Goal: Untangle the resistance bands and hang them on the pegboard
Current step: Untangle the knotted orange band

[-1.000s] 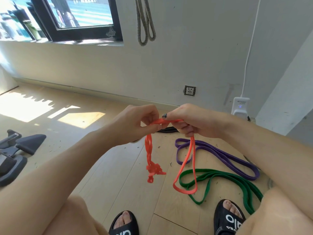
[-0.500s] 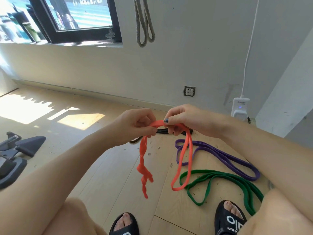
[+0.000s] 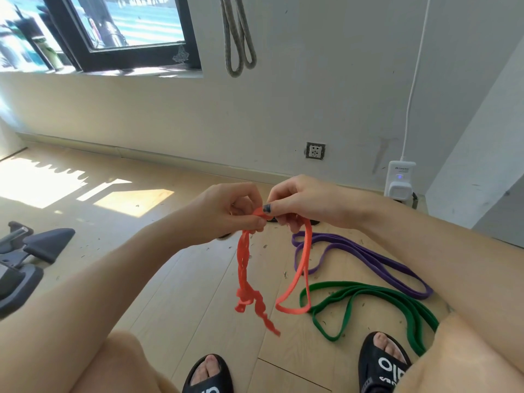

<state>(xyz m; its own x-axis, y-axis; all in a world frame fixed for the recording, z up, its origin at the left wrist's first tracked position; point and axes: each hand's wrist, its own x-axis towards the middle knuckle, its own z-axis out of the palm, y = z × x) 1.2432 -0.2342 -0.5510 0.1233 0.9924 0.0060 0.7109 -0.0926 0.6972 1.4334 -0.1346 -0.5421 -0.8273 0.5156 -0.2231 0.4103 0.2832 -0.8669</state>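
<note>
The orange resistance band (image 3: pixel 295 268) was pinched above the wooden floor (image 3: pixel 170 279) by both the left hand (image 3: pixel 226 211) and right hand (image 3: pixel 300 202) — its knotted, twisted end hung below the left, a plain loop below the right.

Sunlit wood floor (image 3: pixel 119 222), white wall (image 3: pixel 312 80), dark-framed window (image 3: pixel 136 56)

counted: one orange band (image 3: pixel 295 268), one purple band (image 3: pixel 365 258), one green band (image 3: pixel 368 293), one grey band (image 3: pixel 236 38) on the wall, two hands, two black sandals, one wall socket (image 3: pixel 315 151).
</note>
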